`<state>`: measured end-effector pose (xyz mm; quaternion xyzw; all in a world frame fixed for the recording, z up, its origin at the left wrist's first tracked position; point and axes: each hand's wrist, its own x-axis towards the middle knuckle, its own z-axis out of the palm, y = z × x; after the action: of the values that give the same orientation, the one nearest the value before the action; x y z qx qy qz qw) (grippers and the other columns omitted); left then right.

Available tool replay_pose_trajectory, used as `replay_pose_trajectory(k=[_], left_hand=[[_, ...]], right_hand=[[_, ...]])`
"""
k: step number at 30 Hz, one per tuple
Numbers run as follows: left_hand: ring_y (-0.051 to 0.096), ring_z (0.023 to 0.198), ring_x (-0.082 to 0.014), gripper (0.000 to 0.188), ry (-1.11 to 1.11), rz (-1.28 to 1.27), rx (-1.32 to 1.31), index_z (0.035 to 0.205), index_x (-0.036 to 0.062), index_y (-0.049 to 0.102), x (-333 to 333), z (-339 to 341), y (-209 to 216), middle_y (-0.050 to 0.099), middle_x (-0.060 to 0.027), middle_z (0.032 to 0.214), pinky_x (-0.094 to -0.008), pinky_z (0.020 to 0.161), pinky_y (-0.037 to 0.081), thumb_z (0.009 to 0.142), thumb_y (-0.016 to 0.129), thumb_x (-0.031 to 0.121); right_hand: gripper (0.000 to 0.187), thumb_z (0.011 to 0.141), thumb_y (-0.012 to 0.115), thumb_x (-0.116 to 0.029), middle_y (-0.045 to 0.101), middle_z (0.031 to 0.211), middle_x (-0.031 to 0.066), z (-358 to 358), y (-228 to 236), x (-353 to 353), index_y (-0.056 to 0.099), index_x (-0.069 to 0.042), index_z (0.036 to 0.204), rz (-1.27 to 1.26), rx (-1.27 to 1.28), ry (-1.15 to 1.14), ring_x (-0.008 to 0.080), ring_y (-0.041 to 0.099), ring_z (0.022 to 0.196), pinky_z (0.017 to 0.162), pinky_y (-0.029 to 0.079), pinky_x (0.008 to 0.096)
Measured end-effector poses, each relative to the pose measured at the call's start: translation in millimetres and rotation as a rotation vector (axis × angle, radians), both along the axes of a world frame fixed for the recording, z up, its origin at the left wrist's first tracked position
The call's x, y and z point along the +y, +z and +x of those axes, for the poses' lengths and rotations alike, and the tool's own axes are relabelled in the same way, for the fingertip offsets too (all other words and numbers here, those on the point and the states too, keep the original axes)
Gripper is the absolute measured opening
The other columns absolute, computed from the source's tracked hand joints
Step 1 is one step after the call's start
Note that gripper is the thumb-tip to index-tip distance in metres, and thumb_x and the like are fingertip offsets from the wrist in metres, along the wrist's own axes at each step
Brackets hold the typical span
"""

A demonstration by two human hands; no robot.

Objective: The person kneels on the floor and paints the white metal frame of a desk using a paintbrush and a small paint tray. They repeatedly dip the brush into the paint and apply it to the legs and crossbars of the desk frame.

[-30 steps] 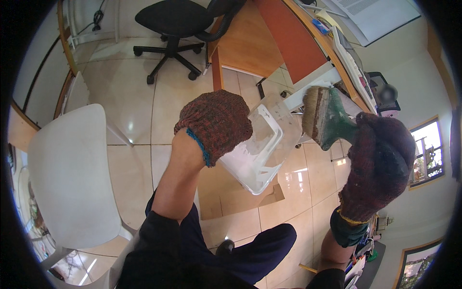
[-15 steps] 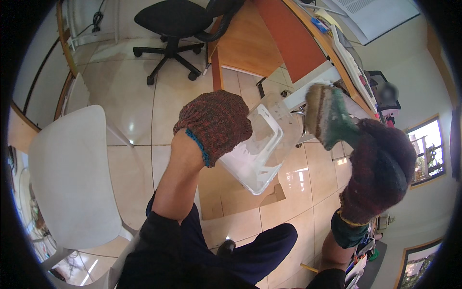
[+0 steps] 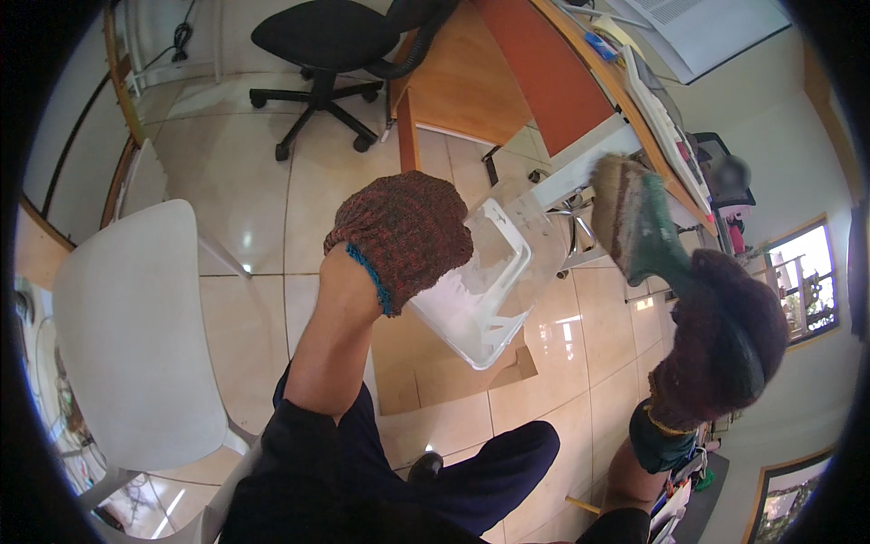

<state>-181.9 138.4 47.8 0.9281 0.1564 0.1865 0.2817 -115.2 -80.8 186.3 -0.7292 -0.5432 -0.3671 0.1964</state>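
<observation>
in the head view, the gloved left hand [image 3: 399, 240] is closed on the left side of a clear plastic container [image 3: 503, 286], fingertips hidden. right of the container, apart from it, the gloved right hand [image 3: 729, 335] grips a wide green paintbrush [image 3: 639, 222], bristles facing containerward. brown cardboard [image 3: 444, 385] lies beneath the container.

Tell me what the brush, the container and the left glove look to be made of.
Brush: tan bristles, fibre unclear; green handle, perhaps painted wood or plastic, whitish-smeared.
Container: probably smooth plastic, being partly see-through.
Left glove: apparently matte knitted yarn, from its visible stitches.
</observation>
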Motion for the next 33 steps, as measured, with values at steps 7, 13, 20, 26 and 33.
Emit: replay_pose_trajectory(k=[7, 13, 20, 26, 33], left_hand=[[0.062, 0.087, -0.0317, 0.037, 0.042, -0.047, -0.032, 0.095, 0.0039, 0.069, 2.1, -4.9, -5.1, 0.066, -0.0169, 0.089, -0.0399, 0.079, 0.05, 0.073, 0.06, 0.032], [0.063, 0.087, -0.0319, 0.038, 0.026, -0.057, 0.011, 0.095, 0.0041, 0.069, 1.0, -3.6, -0.2, 0.066, -0.0165, 0.09, -0.04, 0.079, 0.05, 0.072, 0.06, 0.033], [0.063, 0.086, -0.0324, 0.036, 0.002, 0.016, 0.091, 0.094, 0.0055, 0.069, -1.2, 2.1, 5.6, 0.067, -0.015, 0.089, -0.0402, 0.077, 0.05, 0.072, 0.06, 0.033], [0.063, 0.083, -0.0316, 0.033, -0.068, 0.271, -0.06, 0.093, 0.0069, 0.069, 1.2, 1.8, -9.2, 0.067, -0.0138, 0.089, -0.0412, 0.073, 0.051, 0.072, 0.063, 0.032], [0.064, 0.082, -0.0297, 0.029, 0.023, -0.004, 0.251, 0.091, 0.0089, 0.069, -10.6, 8.4, 19.3, 0.067, -0.0141, 0.087, -0.0397, 0.071, 0.051, 0.074, 0.062, 0.031]], right_hand=[[0.02, 0.076, 0.069, -0.012, 0.068, 0.096, 0.0087, 2.7, -36.0, -10.6, 0.065, -0.002, 0.093, 0.239, 0.17, 0.078, 0.0163, 0.065, 0.087, 0.083, 0.047, 0.0264], [0.022, 0.076, 0.069, -0.012, 0.069, 0.095, 0.01, 4.2, -25.4, -17.3, 0.064, -0.001, 0.094, 0.122, 0.145, -0.047, 0.0187, 0.065, 0.088, 0.082, 0.048, 0.0293], [0.02, 0.08, 0.067, -0.011, 0.068, 0.098, 0.0117, 21.1, -52.6, -30.2, 0.065, -0.002, 0.097, 0.243, 0.191, 0.078, 0.0193, 0.065, 0.087, 0.085, 0.048, 0.0303], [0.022, 0.077, 0.068, -0.01, 0.067, 0.091, 0.0182, 30.8, -45.8, -30.7, 0.064, 0.0, 0.097, 0.275, 0.223, 0.138, 0.0226, 0.067, 0.08, 0.076, 0.051, 0.0331], [0.022, 0.081, 0.063, -0.01, 0.066, 0.088, 0.0196, 34.6, -54.0, -35.5, 0.058, 0.003, 0.098, 0.232, 0.169, 0.095, 0.0232, 0.064, 0.07, 0.064, 0.052, 0.032]])
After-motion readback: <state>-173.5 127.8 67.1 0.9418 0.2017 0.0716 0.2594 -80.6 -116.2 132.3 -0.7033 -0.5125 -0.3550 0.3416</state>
